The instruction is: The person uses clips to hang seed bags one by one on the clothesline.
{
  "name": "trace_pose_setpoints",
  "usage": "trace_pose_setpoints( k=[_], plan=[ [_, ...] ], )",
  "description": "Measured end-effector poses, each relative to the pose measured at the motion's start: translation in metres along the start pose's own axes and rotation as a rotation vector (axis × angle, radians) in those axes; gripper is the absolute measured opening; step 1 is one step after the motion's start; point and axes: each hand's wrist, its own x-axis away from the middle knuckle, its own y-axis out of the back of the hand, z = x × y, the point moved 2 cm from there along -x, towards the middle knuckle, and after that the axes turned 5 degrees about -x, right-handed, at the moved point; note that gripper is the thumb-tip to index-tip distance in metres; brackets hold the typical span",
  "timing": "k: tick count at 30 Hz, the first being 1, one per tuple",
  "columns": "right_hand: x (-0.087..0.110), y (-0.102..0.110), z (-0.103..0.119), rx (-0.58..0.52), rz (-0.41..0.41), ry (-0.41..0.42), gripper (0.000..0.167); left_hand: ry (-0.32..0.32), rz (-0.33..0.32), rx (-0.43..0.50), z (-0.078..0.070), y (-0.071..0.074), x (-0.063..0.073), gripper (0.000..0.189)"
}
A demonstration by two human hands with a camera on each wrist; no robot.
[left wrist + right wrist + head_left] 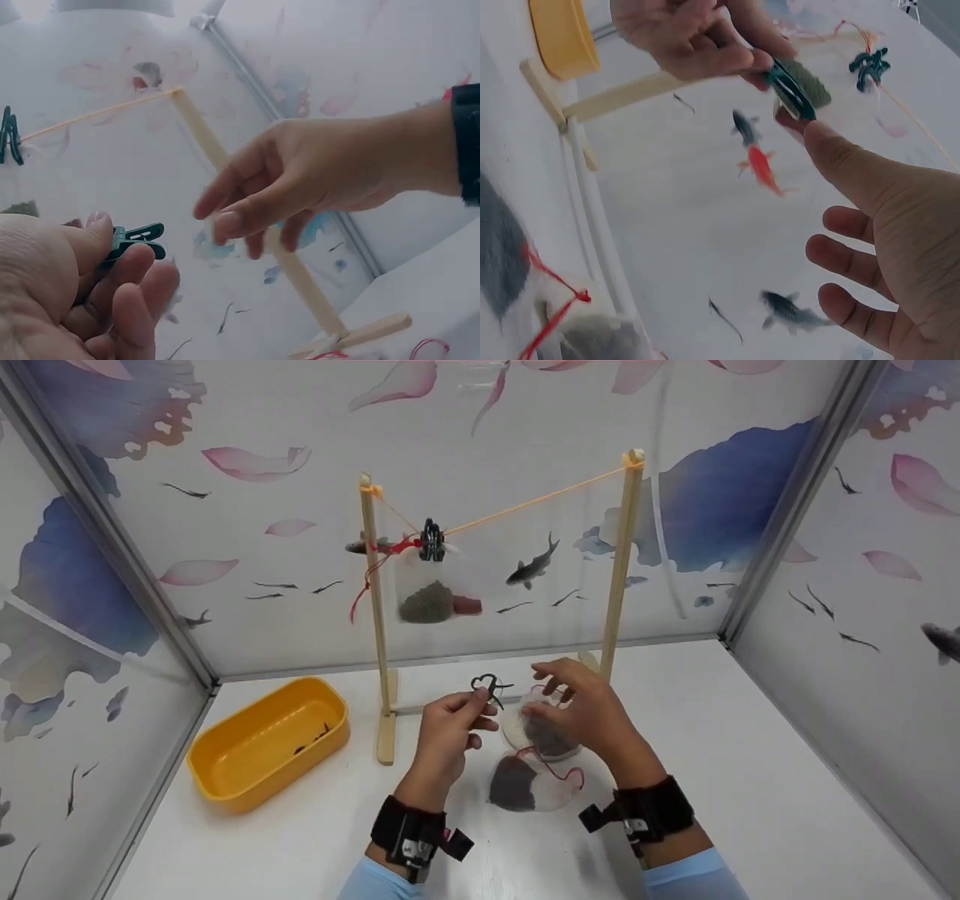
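Observation:
My left hand (442, 739) pinches a dark green clothespin (487, 686) between thumb and fingers, in front of the string line. In the left wrist view the clothespin's (142, 238) two handles point toward the other hand. My right hand (596, 716) hovers to its right with bent, spread fingers and nothing between them. Its thumb tip overlaps the end of the clothespin (793, 91) in the right wrist view. Below the hands lie two gauzy drawstring bags: a farther one with dark filling (551, 739), partly covered by my right hand, and a nearer one (514, 784) with red cord.
Two wooden posts (622, 562) hold an orange string (536, 501). From it hangs a pouch with green and reddish contents (427, 604), held by several green clothespins (433, 540). A yellow tray (247, 735) with a few small dark pieces stands at left. Printed panels enclose the table.

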Motion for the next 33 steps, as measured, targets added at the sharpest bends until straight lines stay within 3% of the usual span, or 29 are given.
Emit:
trace_pose_setpoints(
  k=[4,8,19,23,26,28,31,33],
  plan=[
    [-0.002,-0.01,0.014,-0.02,-0.023,0.188,0.066,0.034,0.038,0.066,0.001,-0.009,0.006,0.025],
    [-0.003,-0.015,0.016,-0.055,-0.07,0.283,0.061,0.064,0.061,0.126,0.003,-0.014,0.008,0.027],
    [-0.004,-0.015,0.017,-0.132,-0.129,0.361,0.046,0.087,0.103,0.242,0.008,-0.024,0.009,0.032],
    [-0.004,-0.012,0.015,-0.098,-0.131,0.363,0.041,0.076,0.121,0.226,0.013,-0.027,0.008,0.04],
    [-0.004,-0.007,0.012,-0.062,-0.144,0.315,0.04,0.067,0.134,0.119,0.022,-0.031,0.006,0.051],
    [-0.002,-0.001,0.008,-0.031,-0.166,0.268,0.038,0.061,0.143,-0.033,0.029,-0.035,0.007,0.046],
    [0.0,0.007,0.005,-0.006,-0.202,0.213,0.035,0.001,0.194,-0.403,0.041,-0.045,0.011,0.031],
    [0.001,0.011,0.003,0.005,-0.232,0.192,0.032,-0.093,0.26,-0.681,0.048,-0.053,0.014,0.025]
  ],
)
